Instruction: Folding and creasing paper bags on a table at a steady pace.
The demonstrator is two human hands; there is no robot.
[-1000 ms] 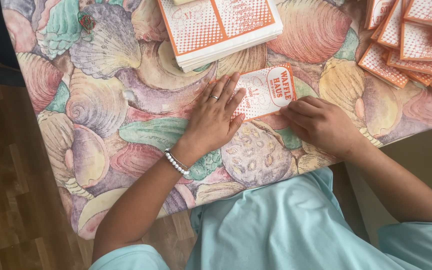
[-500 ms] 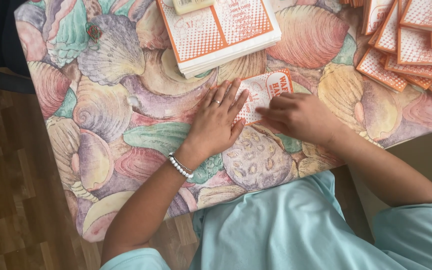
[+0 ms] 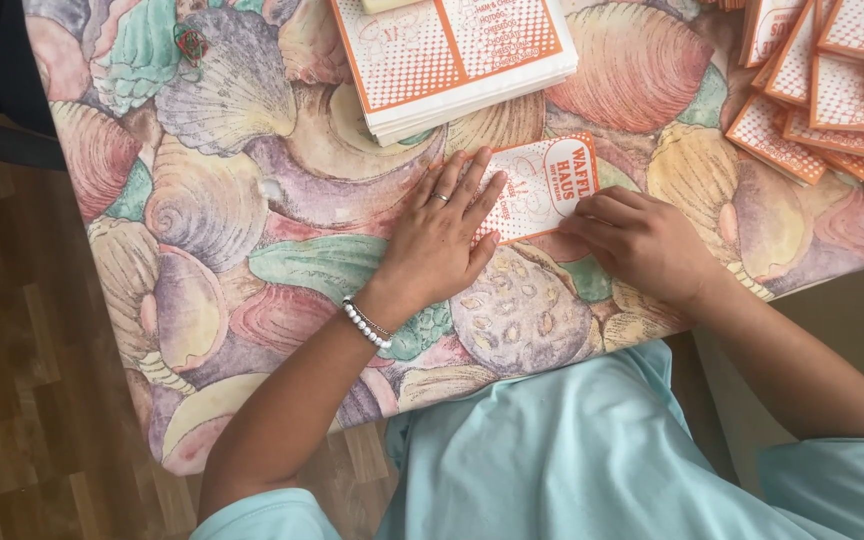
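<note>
— Hands first: where are they?

— Left hand (image 3: 439,232) lies flat, its grip released, fingers spread, fingertips on the left edge of a small orange-and-white printed paper bag (image 3: 537,187). Right hand (image 3: 642,243) presses the bag's lower right corner with curled fingers; I cannot tell whether it pinches the paper.

— And the bag?

— Flat on the seashell-patterned surface (image 3: 252,200), just below a stack of larger orange-and-white paper bags (image 3: 452,55). More overlapping orange-and-white bags (image 3: 832,90) lie to the right.
</note>
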